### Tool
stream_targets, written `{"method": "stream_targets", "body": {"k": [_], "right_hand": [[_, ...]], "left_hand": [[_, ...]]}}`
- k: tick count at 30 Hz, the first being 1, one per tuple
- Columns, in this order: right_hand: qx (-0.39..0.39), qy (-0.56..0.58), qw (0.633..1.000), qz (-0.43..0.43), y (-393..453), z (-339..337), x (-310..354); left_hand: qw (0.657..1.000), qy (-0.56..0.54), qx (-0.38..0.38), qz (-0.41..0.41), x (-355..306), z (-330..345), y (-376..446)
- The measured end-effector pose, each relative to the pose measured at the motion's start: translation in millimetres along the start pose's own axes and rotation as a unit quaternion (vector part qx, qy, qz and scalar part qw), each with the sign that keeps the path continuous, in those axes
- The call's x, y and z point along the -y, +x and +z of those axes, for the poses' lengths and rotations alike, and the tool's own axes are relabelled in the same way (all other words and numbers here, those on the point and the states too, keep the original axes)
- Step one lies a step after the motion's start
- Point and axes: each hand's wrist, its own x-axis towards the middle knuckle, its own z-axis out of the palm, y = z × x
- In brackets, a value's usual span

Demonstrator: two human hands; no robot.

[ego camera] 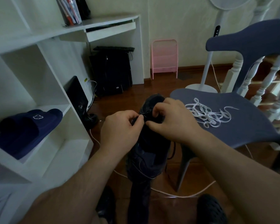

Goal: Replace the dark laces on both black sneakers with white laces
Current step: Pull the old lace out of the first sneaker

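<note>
A black sneaker rests on my knee in the middle of the view, toe pointing away. My left hand pinches the dark lace at the sneaker's upper eyelets. My right hand has its fingers curled over the tongue area and pinches the same lace from the other side. A loose end of dark lace hangs down the shoe's right side. A tangle of white laces lies on the blue chair seat to the right. The second sneaker cannot be made out for certain.
A white shelf unit stands at the left with navy slippers on it. The white desk has a dark computer tower under it. A pink rack, a fan stand and a white cable occupy the wooden floor.
</note>
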Motion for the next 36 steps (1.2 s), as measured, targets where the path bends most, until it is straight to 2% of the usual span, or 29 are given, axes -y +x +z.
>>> {"method": "stream_targets", "body": {"k": [4,7,9,16,20,22,25,27,30,33,36], "right_hand": [[-0.018,-0.045,0.999,-0.016,2.8,9.1,1.1],[-0.016,-0.02,1.0,-0.01,6.9,2.9,-5.9],[-0.02,0.03,0.999,0.03,8.8,-8.6,-14.1],[-0.041,0.087,0.979,0.178,4.8,-32.4,-49.2],[-0.048,0.107,0.985,0.128,-1.8,-28.8,-29.8],[0.001,0.123,0.987,0.105,-5.3,-22.2,-16.2],[0.072,0.07,0.991,0.093,-7.0,-7.7,-1.4],[0.065,0.031,0.994,0.088,-5.3,1.5,-0.3],[0.045,0.049,0.993,0.099,-0.3,5.0,-10.7],[0.013,0.099,0.988,0.121,5.5,1.8,-26.0],[-0.032,0.096,0.99,0.098,7.7,3.5,-28.6]], "left_hand": [[1.0,0.006,0.003,0.005,-1.8,0.6,-0.5],[1.0,0.004,-0.006,0.0,-0.9,-1.6,0.5],[1.0,0.003,-0.011,-0.006,1.0,-3.0,2.2],[0.999,-0.008,-0.028,-0.042,8.0,-12.3,5.9],[0.998,-0.011,-0.036,-0.055,8.3,-13.3,6.1],[0.997,-0.018,-0.04,-0.062,7.4,-12.4,5.9],[0.997,-0.027,-0.045,-0.059,6.2,-10.5,5.4],[0.998,-0.028,-0.039,-0.048,4.2,-8.5,4.5],[0.998,-0.029,-0.035,-0.037,6.0,-7.5,4.5],[0.995,-0.047,-0.055,-0.071,14.5,-14.8,10.1],[0.992,-0.056,-0.06,-0.096,19.2,-16.6,14.5]]}}
